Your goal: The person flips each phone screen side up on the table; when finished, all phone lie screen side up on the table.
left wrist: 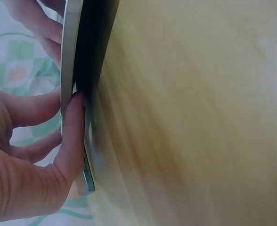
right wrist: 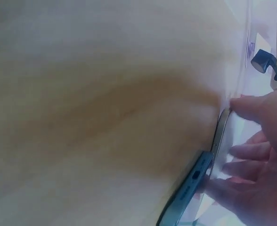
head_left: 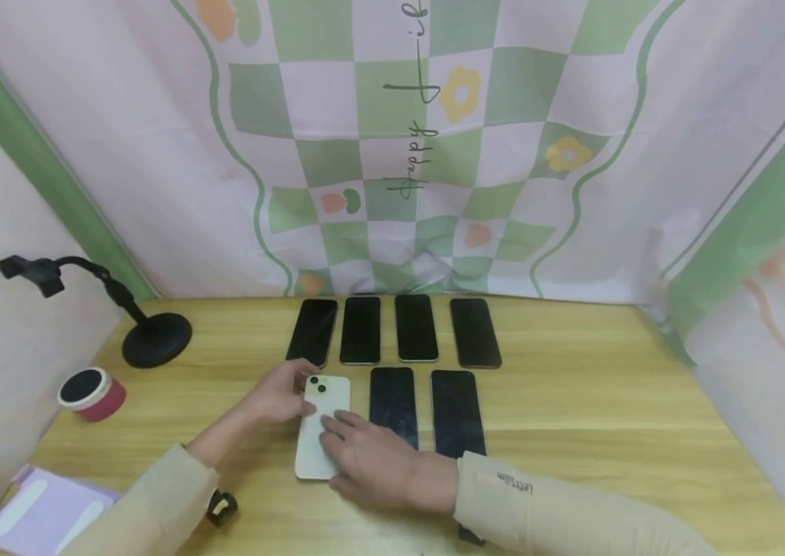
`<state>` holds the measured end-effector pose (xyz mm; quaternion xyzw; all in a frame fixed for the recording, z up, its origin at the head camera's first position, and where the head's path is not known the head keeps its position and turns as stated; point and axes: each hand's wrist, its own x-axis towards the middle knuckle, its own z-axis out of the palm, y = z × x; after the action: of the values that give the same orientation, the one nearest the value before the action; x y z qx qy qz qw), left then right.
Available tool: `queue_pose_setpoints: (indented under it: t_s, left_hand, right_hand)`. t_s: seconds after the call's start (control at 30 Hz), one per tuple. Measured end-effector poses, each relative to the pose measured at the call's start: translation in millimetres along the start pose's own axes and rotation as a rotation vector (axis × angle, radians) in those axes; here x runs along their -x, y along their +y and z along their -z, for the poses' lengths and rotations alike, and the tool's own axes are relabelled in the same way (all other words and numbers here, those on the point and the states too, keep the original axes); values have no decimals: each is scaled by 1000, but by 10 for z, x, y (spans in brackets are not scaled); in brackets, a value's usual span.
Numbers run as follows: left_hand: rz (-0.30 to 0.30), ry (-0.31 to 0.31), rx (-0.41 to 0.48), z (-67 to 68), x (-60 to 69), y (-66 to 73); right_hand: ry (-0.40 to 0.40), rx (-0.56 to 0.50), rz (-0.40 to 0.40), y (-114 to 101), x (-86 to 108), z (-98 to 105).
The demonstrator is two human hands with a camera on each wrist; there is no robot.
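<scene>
A white phone (head_left: 312, 455) lies back side up, its two lenses toward the far end. At its upper left edge my left hand (head_left: 279, 394) pinches it; the left wrist view has the thumb (left wrist: 73, 127) on the dark screen side and other fingers on the back. My right hand (head_left: 378, 465) lays its fingers over the phone's back from the right. In the right wrist view, the right thumb (right wrist: 247, 107) is by the phone's end corner. Just right of the white phone, a dark phone (head_left: 392, 394) lies screen up, partly behind my right hand.
Another dark phone (head_left: 457, 409) lies farther right. Several black-screened phones (head_left: 360, 330) form a row along the back. On the left stand a black phone stand (head_left: 156, 340), a pink and white round container (head_left: 103, 401) and a lilac holder (head_left: 45, 513). A patterned curtain (head_left: 392, 154) hangs behind.
</scene>
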<state>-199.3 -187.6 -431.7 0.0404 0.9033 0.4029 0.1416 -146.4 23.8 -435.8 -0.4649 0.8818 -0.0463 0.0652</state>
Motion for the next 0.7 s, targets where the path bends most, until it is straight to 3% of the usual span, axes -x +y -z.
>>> queue_pose_setpoints:
  t_s: [0.23, 0.37, 0.5, 0.6, 0.7]
  left_hand:
    - [5, 2, -29, 75, -1, 80]
    - [13, -43, -62, 127, -3, 181]
    - [2, -85, -183, 204, -34, 320]
    - [-24, -85, -328, 254, -68, 439]
    - [-32, -95, -420, 259, -102, 539]
  right_hand:
    - [131, -262, -33, 118, 47, 49]
    - [188, -521, -96, 204, 79, 61]
    - [209, -779, -180, 276, 114, 78]
    - [210, -883, -235, 302, 135, 99]
    - [206, -1003, -282, 309, 154, 111]
